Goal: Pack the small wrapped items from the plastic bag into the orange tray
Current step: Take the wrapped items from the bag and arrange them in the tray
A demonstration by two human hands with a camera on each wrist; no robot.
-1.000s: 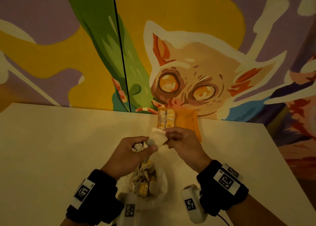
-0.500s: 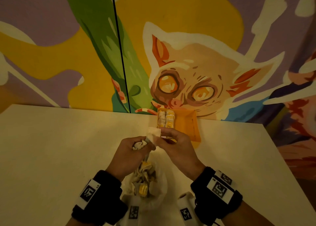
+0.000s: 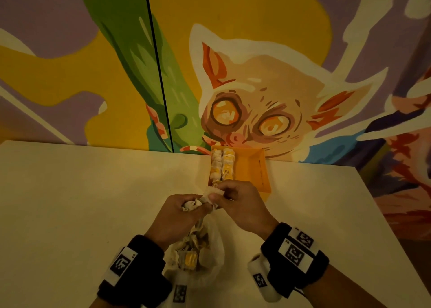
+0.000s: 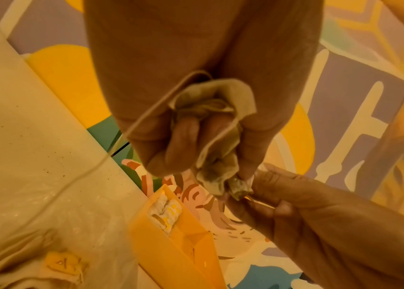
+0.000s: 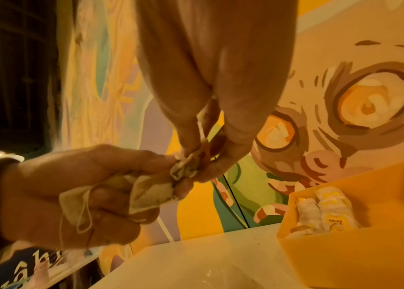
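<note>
Orange tray (image 3: 261,168) holds 2 rows of wrapped items (image 3: 222,165) at its left; plastic bag (image 3: 210,261) nearby holds more. Left hand (image 3: 179,214) clutches crumpled wrappers (image 4: 211,121); right hand (image 3: 238,205) pinches one item (image 5: 186,166).

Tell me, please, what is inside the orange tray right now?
Two rows of small wrapped items fill the left side of the orange tray; the right side shows bare floor. The right hand covers its near-left corner.

Thin crumpled paper with fine string, the wrapped item (image 5: 151,193). Clear, glossy, wrinkled film, the plastic bag (image 3: 215,249) just in front of the orange tray (image 3: 261,168). Smooth, slightly shiny moulded plastic, that tray. Matt, smooth, pale surface, the table (image 3: 81,202) under it. Flat matt paint, the mural (image 3: 256,86) behind the tray.
</note>
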